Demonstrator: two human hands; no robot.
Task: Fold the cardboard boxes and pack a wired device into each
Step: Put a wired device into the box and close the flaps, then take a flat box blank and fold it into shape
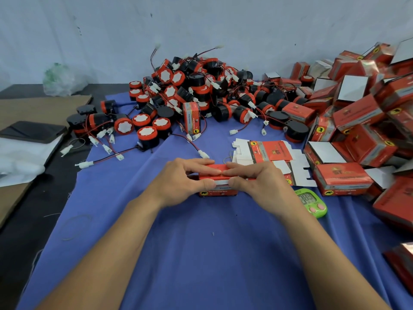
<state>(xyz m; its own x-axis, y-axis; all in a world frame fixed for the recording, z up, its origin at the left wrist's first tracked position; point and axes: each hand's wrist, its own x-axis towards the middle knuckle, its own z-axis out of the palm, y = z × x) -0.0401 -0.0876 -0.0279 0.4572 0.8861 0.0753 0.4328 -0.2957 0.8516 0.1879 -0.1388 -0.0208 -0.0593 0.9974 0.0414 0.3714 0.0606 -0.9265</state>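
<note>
A small red cardboard box (pixel 220 191) sits on the blue cloth (pixel 201 253) at the middle of the table. My left hand (pixel 182 182) and my right hand (pixel 254 179) both pinch its top flap, fingers above and thumbs on the front edge. Flat unfolded red-and-white box blanks (pixel 270 153) lie just behind my right hand. A big heap of black-and-red round wired devices (pixel 201 92) with white connectors fills the back of the cloth. One closed box (pixel 192 118) stands upright among them.
A pile of folded red boxes (pixel 362 113) crowds the right side. A green timer (pixel 311 202) lies right of my right wrist. A black phone (pixel 33 132), brown cardboard (pixel 40 108) and a plastic bag (pixel 60 79) are at the left.
</note>
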